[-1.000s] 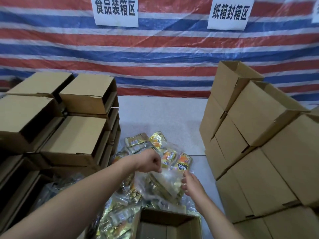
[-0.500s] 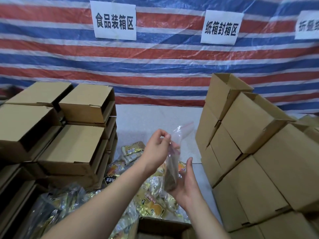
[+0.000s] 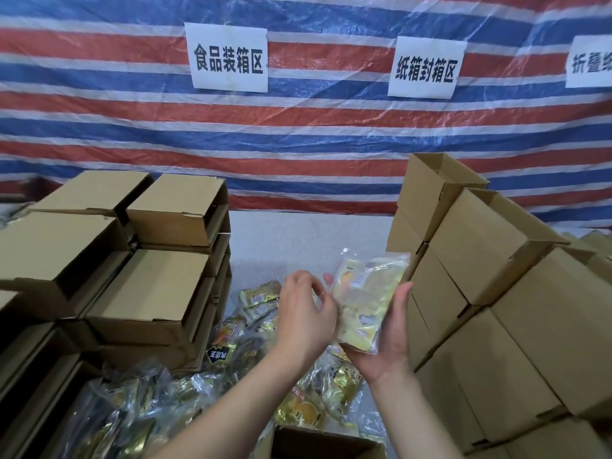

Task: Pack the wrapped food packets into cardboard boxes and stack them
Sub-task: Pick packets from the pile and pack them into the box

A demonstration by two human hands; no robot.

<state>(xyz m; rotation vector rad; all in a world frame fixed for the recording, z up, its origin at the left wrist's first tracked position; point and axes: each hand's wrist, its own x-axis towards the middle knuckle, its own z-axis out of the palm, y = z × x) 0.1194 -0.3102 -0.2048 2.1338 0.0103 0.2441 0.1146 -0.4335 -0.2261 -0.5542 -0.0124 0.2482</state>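
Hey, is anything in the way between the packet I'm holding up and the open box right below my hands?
Nothing visible blocks it. The packet sits in the right hand, and the open box lies straight below.

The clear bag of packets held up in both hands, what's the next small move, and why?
Probably lower the clear bag toward the open box at the bottom edge. The right hand cradles it from below, the left hand grips its near edge, and it is lifted clear of the loose packets on the table, so it looks ready to be packed.
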